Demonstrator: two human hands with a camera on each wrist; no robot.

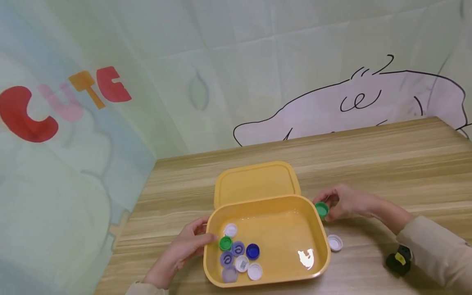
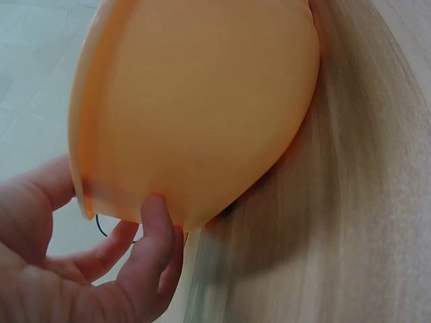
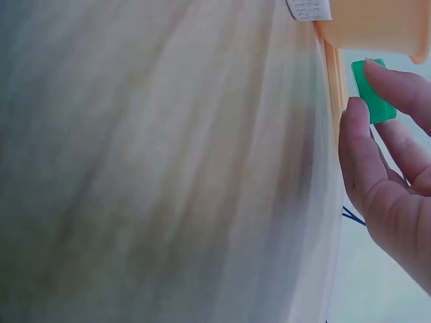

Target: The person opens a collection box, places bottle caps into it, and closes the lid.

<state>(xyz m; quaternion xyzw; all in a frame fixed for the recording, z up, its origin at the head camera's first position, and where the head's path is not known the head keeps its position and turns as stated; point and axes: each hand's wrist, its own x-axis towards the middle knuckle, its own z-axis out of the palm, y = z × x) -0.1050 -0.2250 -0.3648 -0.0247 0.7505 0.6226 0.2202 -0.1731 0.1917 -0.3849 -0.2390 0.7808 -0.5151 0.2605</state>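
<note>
A yellow plastic box (image 1: 284, 229) sits on the wooden table, with several bottle caps gathered on its left side: white, pale purple, a green one (image 1: 225, 243) and a dark blue one (image 1: 253, 251). My left hand (image 1: 187, 244) holds the box's left side, thumb over the rim and fingers against the outer wall (image 2: 202, 121). Just outside the box's right rim, my right hand (image 1: 344, 201) pinches another green bottle cap (image 1: 322, 209) between thumb and fingers. In the right wrist view that green cap (image 3: 374, 94) is seen edge-on, close to the box wall.
Behind the box lies its flat yellow lid (image 1: 258, 182). A white cap (image 1: 334, 243) rests on the table right of the box. Beside the right sleeve is a black object with a yellow mark (image 1: 399, 260). A printed cloth (image 1: 221, 82) hangs behind the table.
</note>
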